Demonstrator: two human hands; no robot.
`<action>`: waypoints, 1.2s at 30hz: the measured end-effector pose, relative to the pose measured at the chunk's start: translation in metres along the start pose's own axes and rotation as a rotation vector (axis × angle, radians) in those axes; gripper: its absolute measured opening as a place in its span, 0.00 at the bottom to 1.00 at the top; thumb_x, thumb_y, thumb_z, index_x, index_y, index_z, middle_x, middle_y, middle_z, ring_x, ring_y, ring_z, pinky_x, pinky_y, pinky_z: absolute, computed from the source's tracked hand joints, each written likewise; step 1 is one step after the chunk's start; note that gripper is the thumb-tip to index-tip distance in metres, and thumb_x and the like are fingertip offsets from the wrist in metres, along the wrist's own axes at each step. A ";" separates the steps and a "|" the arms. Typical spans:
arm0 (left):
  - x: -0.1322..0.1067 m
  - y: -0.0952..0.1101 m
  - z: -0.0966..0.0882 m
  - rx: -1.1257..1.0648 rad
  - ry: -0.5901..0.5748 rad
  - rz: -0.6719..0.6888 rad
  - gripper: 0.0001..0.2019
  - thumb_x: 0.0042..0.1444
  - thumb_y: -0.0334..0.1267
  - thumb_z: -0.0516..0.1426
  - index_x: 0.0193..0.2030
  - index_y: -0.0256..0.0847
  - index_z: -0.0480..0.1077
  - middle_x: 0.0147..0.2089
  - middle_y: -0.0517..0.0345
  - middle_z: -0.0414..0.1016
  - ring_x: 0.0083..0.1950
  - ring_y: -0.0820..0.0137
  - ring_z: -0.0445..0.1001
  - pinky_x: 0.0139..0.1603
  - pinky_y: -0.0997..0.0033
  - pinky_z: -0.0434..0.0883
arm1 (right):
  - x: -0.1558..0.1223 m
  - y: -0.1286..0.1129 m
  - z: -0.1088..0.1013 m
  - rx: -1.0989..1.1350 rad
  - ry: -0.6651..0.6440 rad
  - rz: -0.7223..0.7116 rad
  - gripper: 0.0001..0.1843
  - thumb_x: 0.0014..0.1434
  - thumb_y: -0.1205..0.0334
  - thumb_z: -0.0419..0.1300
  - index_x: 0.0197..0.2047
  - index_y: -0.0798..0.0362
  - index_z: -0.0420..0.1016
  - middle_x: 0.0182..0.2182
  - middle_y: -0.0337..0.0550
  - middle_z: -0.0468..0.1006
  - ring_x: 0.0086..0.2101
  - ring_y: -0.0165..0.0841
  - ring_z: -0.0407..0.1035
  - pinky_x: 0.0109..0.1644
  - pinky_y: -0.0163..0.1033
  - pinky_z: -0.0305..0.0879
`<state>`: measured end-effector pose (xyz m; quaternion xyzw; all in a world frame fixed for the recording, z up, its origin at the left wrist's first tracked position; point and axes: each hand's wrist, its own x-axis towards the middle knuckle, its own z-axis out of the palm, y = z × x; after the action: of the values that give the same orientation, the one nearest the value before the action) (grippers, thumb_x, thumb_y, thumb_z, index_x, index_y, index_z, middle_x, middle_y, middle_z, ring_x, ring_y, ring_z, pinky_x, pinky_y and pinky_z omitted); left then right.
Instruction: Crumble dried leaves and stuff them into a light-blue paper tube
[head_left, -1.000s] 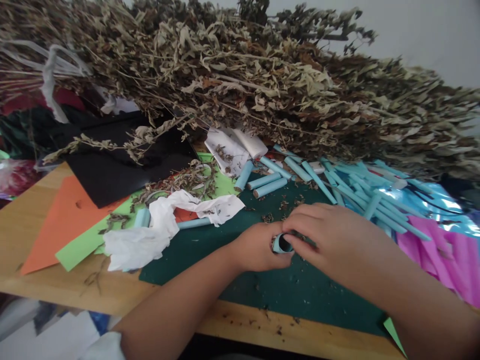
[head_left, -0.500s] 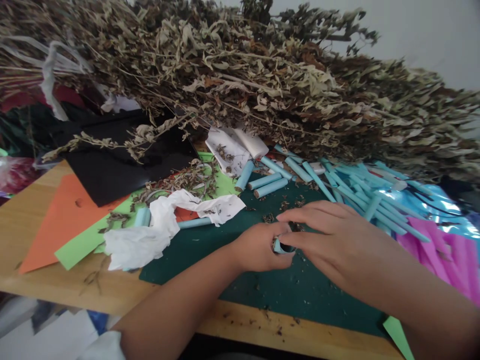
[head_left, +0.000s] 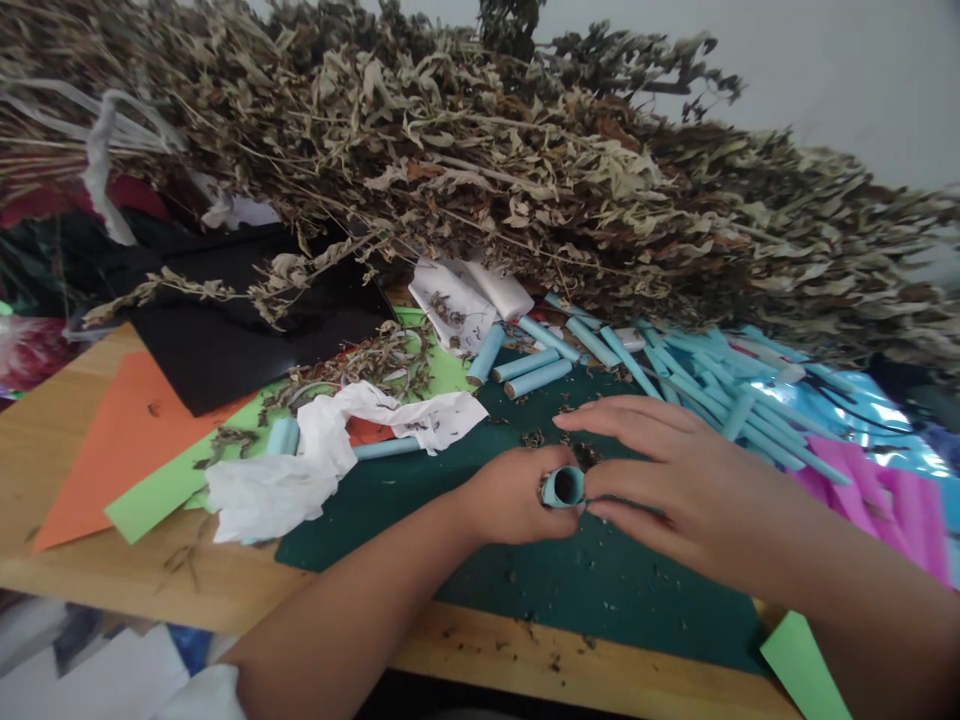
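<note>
My left hand is wrapped round a light-blue paper tube held over the dark green mat. The tube's open end faces up at me and looks dark inside. Close by on the right is my right hand, fingers apart, the forefinger stretched out above the rest. The tips of its thumb and another finger are at the tube's rim; whether they touch it I cannot tell. Dried leaf crumbs lie on the mat just behind the hands.
A large bundle of dried leafy stems spans the back. Several blue paper tubes lie below it, more heaped at right beside pink paper. Crumpled white tissue, orange paper and a black sheet lie left.
My right fingers have drawn back slightly from over the tube's mouth, so its round opening now shows. My left hand still holds the tube in nearly the same place.
</note>
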<state>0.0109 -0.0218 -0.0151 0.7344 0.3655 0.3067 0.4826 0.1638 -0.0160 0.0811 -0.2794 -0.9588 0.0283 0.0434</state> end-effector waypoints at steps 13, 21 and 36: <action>0.000 -0.002 0.001 0.060 -0.001 0.004 0.07 0.39 0.35 0.54 0.28 0.38 0.61 0.24 0.63 0.64 0.26 0.76 0.63 0.25 0.78 0.60 | 0.004 -0.002 0.000 -0.033 -0.010 -0.038 0.09 0.53 0.66 0.50 0.30 0.47 0.71 0.50 0.36 0.65 0.50 0.38 0.55 0.47 0.48 0.58; 0.001 -0.004 0.002 0.063 0.006 0.050 0.13 0.39 0.33 0.55 0.36 0.36 0.64 0.30 0.58 0.69 0.31 0.71 0.68 0.31 0.75 0.64 | 0.001 -0.006 0.009 -0.033 -0.009 -0.016 0.09 0.54 0.65 0.49 0.32 0.46 0.70 0.49 0.34 0.66 0.49 0.37 0.56 0.47 0.48 0.56; -0.002 0.000 0.000 0.081 -0.019 0.018 0.07 0.38 0.33 0.55 0.27 0.37 0.62 0.24 0.64 0.65 0.26 0.77 0.63 0.27 0.80 0.62 | 0.000 -0.006 0.007 -0.051 0.106 -0.020 0.06 0.52 0.61 0.54 0.27 0.46 0.71 0.48 0.28 0.68 0.46 0.35 0.61 0.45 0.44 0.56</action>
<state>0.0097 -0.0233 -0.0155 0.7595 0.3668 0.2889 0.4530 0.1600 -0.0212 0.0748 -0.2719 -0.9583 -0.0115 0.0871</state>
